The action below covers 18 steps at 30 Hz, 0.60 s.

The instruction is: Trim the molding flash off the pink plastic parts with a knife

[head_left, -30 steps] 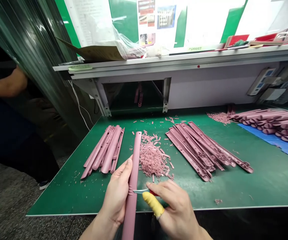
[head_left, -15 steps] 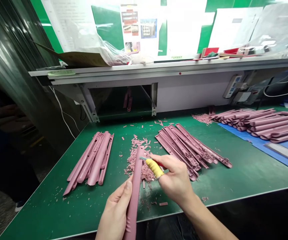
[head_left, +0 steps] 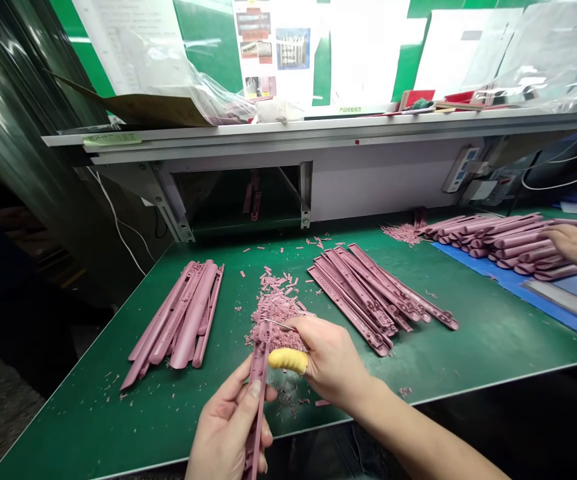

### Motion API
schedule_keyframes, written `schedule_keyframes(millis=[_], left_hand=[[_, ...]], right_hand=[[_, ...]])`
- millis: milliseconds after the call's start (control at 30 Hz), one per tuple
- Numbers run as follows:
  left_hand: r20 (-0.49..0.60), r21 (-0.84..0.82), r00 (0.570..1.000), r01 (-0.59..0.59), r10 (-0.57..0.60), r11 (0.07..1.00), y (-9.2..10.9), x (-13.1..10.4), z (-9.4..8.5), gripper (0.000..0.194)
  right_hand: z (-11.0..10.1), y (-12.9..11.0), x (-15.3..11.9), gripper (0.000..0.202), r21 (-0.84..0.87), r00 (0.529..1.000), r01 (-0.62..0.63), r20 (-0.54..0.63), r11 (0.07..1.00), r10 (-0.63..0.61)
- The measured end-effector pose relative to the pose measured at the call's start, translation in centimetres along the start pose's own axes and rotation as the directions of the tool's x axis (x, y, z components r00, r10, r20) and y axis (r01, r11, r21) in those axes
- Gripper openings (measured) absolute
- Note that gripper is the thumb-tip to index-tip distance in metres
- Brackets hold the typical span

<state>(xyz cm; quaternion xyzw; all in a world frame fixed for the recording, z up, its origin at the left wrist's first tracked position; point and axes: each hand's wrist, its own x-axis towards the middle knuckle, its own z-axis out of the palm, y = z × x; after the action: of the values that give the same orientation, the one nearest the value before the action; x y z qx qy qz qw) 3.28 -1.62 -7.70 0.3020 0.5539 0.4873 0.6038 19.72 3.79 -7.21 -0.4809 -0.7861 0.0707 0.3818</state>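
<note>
While left hand [head_left: 228, 420] holds strip [head_left: 259, 367] | right hand [head_left: 335, 360]: blade [head_left: 279, 325] | blue sheet [head_left: 508, 281]: tubes [head_left: 518, 243]

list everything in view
flat workbench: one, green, centre
long rounded plastic pieces: several, pink, left
long grooved plastic pieces: several, pink, right
plastic shavings: many, pink, centre
stacked plastic lengths: many, pink, far right
flat sheet: one, blue, beneath them
metal shelf: one, grey, above
paper sheets: several, white, top
co-worker's hand: one, bare, far right
slim plastic piece: one, pink, left hand
thin blade: one, silver, right hand
left hand: one, bare, centre
right hand: one, yellow-wrapped thumb, centre
</note>
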Motion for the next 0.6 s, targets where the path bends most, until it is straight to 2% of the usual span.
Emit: schedule_keyframes(millis=[100, 167, 267, 400, 500, 600], left_hand=[[0.079, -0.085, 0.996, 0.041, -0.034, 0.996, -0.4, -0.1, -0.1, 0.055], [0.088, -0.17, 0.995, 0.067, -0.052, 0.983, -0.6, 0.0, -0.3, 0.046], [0.109, -0.247, 0.991, 0.105, -0.08, 0.963, -0.6, 0.1, -0.5, 0.042], [0.164, -0.225, 0.985, 0.095, -0.059, 0.97, -0.2, 0.1, -0.5, 0.036], [0.175, -0.226, 0.984, 0.016, 0.024, 0.974, 0.4, 0.9, -0.4, 0.032], [0.139, -0.272, 0.986, -0.046, 0.086, 0.961, 1.3, 3.1, -0.1, 0.032]], right_hand=[[0.0, -0.1, 0.7, 0.071, -0.147, 0.999, 0.035, 0.023, 0.988, -0.032], [-0.1, -0.1, 1.0, 0.074, -0.225, 0.998, 0.061, 0.035, 0.972, -0.055], [-0.3, 0.0, 0.9, 0.067, -0.295, 0.997, 0.083, 0.035, 0.952, -0.076], [-0.4, -0.4, 0.2, 0.05, -0.304, 0.996, 0.087, 0.05, 0.949, -0.075], [0.5, -2.2, -1.7, 0.042, -0.233, 0.985, 0.155, 0.111, 0.96, -0.132], [2.6, -5.2, -5.7, 0.037, -0.125, 0.95, 0.279, 0.178, 0.952, -0.255]])
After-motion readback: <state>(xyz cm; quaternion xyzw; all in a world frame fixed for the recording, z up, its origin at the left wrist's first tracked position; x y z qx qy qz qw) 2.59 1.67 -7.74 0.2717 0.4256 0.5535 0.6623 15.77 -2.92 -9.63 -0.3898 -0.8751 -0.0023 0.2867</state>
